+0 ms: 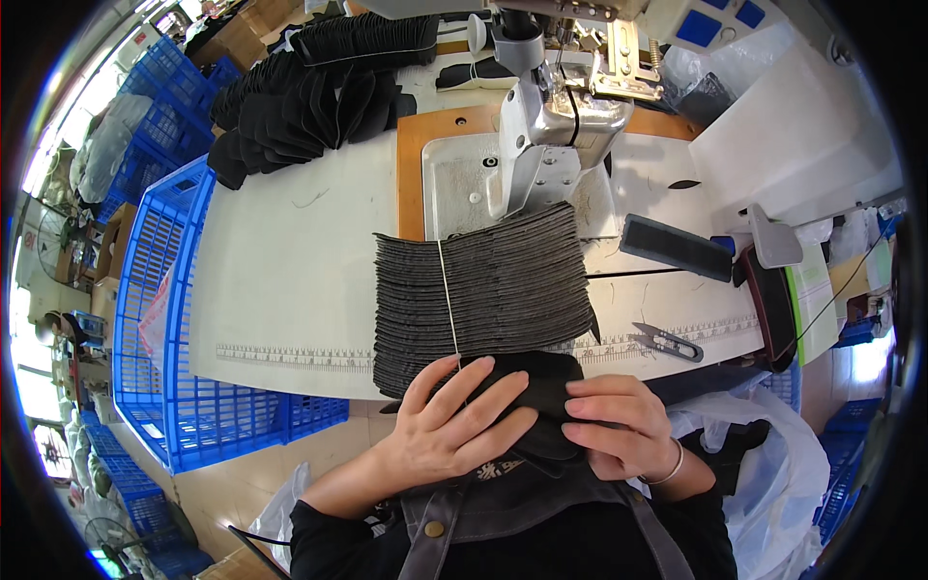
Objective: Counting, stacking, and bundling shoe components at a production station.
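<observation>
A thick stack of black fabric pieces [483,280] lies in front of me at the near edge of the table, its layered edges facing up. A white string [447,290] runs across its left part and passes down under my fingers. My left hand [464,416] grips the near end of the stack, fingers slightly spread over the top and thumb hidden. On the right, my right hand [619,420] has its fingers curled on the edge of the nearest black piece, close to my apron. What lies under both palms is hidden.
A sewing machine [551,126] stands just beyond the stack. Thread snips [667,341] and a dark rectangular block [677,247] lie to the right. More black pieces [300,111] are piled at the far left. A blue basket [179,319] stands beside the table's left edge.
</observation>
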### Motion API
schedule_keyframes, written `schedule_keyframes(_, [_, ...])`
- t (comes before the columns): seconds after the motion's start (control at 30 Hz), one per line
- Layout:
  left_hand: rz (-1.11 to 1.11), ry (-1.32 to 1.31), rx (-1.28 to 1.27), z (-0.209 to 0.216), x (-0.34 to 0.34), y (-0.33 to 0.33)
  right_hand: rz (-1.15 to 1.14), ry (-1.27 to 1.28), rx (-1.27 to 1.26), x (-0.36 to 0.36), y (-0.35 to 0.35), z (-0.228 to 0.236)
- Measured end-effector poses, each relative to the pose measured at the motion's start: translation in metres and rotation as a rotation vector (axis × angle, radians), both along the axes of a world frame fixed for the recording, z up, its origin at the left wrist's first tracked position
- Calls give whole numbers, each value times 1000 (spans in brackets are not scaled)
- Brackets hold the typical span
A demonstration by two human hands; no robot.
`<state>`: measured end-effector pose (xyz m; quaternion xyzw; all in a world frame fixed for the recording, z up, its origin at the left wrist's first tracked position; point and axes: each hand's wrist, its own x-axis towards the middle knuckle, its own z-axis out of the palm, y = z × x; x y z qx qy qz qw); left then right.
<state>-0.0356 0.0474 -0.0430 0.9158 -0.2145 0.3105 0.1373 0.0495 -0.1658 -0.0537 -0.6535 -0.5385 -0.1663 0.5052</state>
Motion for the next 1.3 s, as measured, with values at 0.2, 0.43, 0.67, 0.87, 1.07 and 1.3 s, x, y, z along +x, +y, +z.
schedule_keyframes(0.2, [22,76,37,10,3,-3,27,235,5,10,-4,16])
schedule_keyframes(0.43, [84,121,69,16,6,-7,-377,-270,-253,29,5,17])
schedule_keyframes(0.67, [58,148,45,14,7,-4,-355,-289,-233,23,3,8])
schedule_keyframes(0.87, [56,151,27,14,7,-4,-243,-205,-207,22,4,7])
schedule_keyframes(1.07, [49,153,28,15,6,-5,-211,-157,-181,20,4,4])
schedule_keyframes(1.3, [57,143,18,13,6,-5,-217,-133,-166,20,6,6])
